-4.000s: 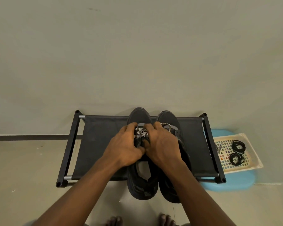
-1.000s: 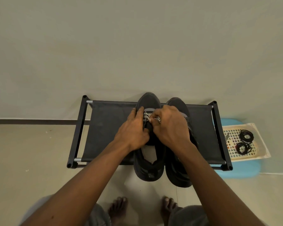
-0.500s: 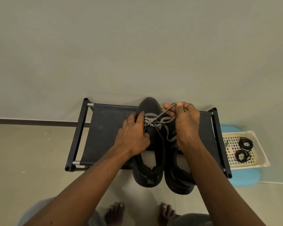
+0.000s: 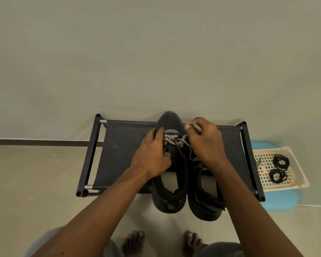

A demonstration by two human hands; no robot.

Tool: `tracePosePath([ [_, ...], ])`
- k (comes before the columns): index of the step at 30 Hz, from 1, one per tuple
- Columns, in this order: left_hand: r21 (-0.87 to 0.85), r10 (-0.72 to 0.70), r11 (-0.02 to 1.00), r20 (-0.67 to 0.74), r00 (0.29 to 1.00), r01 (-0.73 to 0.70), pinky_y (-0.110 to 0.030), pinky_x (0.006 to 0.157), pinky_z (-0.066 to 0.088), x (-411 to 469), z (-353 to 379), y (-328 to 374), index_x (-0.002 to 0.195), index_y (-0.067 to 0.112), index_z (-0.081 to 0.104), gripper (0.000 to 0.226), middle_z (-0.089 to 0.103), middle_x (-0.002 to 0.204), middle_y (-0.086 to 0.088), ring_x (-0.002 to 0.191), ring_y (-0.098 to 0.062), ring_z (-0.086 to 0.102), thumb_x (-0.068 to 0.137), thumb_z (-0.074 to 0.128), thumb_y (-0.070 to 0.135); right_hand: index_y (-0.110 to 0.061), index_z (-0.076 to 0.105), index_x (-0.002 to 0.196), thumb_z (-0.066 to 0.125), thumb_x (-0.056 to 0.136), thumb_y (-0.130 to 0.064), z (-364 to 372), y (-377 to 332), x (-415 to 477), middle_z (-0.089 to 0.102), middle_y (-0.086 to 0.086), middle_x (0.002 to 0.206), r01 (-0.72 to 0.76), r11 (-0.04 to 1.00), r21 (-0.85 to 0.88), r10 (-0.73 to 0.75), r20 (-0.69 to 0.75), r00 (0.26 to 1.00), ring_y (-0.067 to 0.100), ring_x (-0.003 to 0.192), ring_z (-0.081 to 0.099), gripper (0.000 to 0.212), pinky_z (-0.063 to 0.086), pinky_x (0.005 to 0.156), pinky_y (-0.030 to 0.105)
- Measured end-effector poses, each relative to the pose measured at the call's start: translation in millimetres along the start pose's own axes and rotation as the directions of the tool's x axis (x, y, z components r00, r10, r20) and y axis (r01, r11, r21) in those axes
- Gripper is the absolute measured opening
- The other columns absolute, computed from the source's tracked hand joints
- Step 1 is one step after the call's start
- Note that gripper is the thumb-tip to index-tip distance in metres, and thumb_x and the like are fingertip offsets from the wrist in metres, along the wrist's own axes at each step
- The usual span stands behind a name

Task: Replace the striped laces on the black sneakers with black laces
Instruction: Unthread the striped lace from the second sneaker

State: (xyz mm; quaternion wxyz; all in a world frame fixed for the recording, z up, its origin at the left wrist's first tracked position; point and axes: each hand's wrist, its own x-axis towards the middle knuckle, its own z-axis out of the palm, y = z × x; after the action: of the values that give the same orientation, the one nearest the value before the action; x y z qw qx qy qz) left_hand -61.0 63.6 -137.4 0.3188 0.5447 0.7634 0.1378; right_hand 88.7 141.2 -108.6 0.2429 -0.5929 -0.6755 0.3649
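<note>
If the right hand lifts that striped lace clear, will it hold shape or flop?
Probably floppy: the striped lace droops in loose loops beside the right hand. Likely light, being thin. It may snag, being threaded through the left sneaker.

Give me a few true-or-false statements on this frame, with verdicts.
1. The right hand pinches the striped lace. True.
2. The left hand holds the left sneaker. True.
3. The black laces are threaded in the left sneaker. False: they lie coiled in the tray.
4. The right sneaker lies in the tray. False: it stands on the rack beside the left sneaker.
</note>
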Motion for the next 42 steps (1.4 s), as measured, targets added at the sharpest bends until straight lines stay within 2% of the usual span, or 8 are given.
tracePosePath([
  [3, 0.019, 0.083, 0.997, -0.128, 0.988, -0.081, -0.050, 0.115, 0.043, -2.0, -1.8, 0.3, 0.156, 0.024, 0.038, 0.075, 0.024, 0.168, -0.004, 0.152, -0.028, 0.029, 0.086, 0.068, 0.025, -0.026, 0.066, 0.113, 0.062, 0.093, -0.037, 9.6, -2.0, -8.2, 0.061, 0.000, 0.111, 0.159, 0.919, -0.360, -0.151, 0.051, 0.987, 0.023, 0.106, 0.056, 0.023, 0.045, 0.089, 0.042],
  [11, 0.167, 0.192, 0.973, -0.207, 0.959, -0.158, -0.042, 0.097, 0.052, 0.9, -1.9, 12.1, 0.128, 0.019, 0.065, 0.039, 0.048, 0.149, 0.002, 0.137, -0.022, 0.044, 0.090, 0.069, 0.025, -0.018, 0.064, 0.098, 0.055, 0.093, -0.027, 8.3, -6.1, -15.7, 0.067, 0.003, 0.095, 0.168, 0.737, -0.655, -0.160, 0.072, 0.984, 0.030, 0.091, 0.062, 0.013, 0.033, 0.073, 0.038],
  [16, 0.225, 0.198, 0.964, -0.238, 0.951, -0.144, -0.041, 0.086, 0.053, 4.9, 1.8, 19.5, 0.126, 0.016, 0.064, 0.035, 0.052, 0.140, -0.001, 0.126, -0.023, 0.050, 0.093, 0.068, 0.026, -0.023, 0.060, 0.117, 0.062, 0.084, -0.039, 3.0, -6.3, -15.5, 0.061, 0.003, 0.110, 0.130, 0.821, -0.557, -0.085, 0.105, 0.991, 0.028, 0.103, 0.058, 0.036, 0.043, 0.088, 0.043],
  [20, 0.215, 0.219, 0.963, -0.269, 0.938, -0.163, -0.033, 0.075, 0.046, 7.2, -0.5, 19.5, 0.118, 0.017, 0.068, 0.024, 0.059, 0.131, -0.002, 0.105, -0.024, 0.064, 0.095, 0.063, 0.021, -0.029, 0.056, 0.108, 0.065, 0.085, -0.056, 0.9, -11.8, -16.0, 0.066, -0.003, 0.100, 0.017, 0.910, -0.415, 0.081, 0.218, 0.973, 0.022, 0.090, 0.063, 0.036, 0.045, 0.073, 0.033],
  [26, 0.160, 0.224, 0.970, -0.306, 0.925, -0.182, -0.032, 0.074, 0.042, 8.4, -3.3, 15.5, 0.103, 0.020, 0.067, 0.009, 0.065, 0.114, 0.001, 0.090, -0.023, 0.066, 0.095, 0.063, 0.024, -0.029, 0.050, 0.099, 0.069, 0.083, -0.052, -0.8, -13.4, -14.2, 0.065, -0.004, 0.093, 0.044, 0.906, -0.421, 0.044, 0.197, 0.979, 0.022, 0.087, 0.061, 0.034, 0.043, 0.070, 0.033],
  [32, -0.272, -0.118, 0.962, -0.420, 0.900, -0.001, -0.032, 0.076, 0.052, 19.8, -7.5, 6.5, 0.087, 0.024, 0.066, 0.009, 0.072, 0.084, 0.008, 0.080, -0.016, 0.068, 0.096, 0.068, 0.026, -0.030, 0.051, 0.095, 0.072, 0.078, -0.047, 0.7, -9.1, -12.7, 0.065, -0.003, 0.091, 0.034, 0.895, -0.444, 0.046, 0.167, 0.985, 0.025, 0.089, 0.061, 0.032, 0.043, 0.069, 0.033],
  [36, -0.765, -0.460, 0.633, -0.249, 0.852, 0.118, -0.041, 0.078, 0.065, 27.3, -8.0, -0.4, 0.084, 0.021, 0.071, 0.011, 0.077, 0.086, -0.002, 0.079, -0.016, 0.077, 0.093, 0.077, 0.021, -0.030, 0.053, 0.094, 0.073, 0.079, -0.043, -1.2, -10.4, -12.4, 0.064, -0.006, 0.089, 0.029, 0.902, -0.431, 0.057, 0.184, 0.981, 0.021, 0.085, 0.061, 0.028, 0.043, 0.070, 0.032],
  [42, -0.800, -0.370, 0.594, -0.179, 0.911, 0.084, -0.047, 0.094, 0.060, 26.5, -15.6, 5.5, 0.093, 0.024, 0.074, 0.017, 0.077, 0.082, 0.003, 0.088, -0.015, 0.075, 0.082, 0.076, 0.010, -0.029, 0.054, 0.094, 0.072, 0.080, -0.044, -3.3, -9.9, -11.7, 0.063, -0.008, 0.087, 0.010, 0.910, -0.414, 0.076, 0.191, 0.979, 0.018, 0.082, 0.061, 0.028, 0.041, 0.069, 0.032],
])
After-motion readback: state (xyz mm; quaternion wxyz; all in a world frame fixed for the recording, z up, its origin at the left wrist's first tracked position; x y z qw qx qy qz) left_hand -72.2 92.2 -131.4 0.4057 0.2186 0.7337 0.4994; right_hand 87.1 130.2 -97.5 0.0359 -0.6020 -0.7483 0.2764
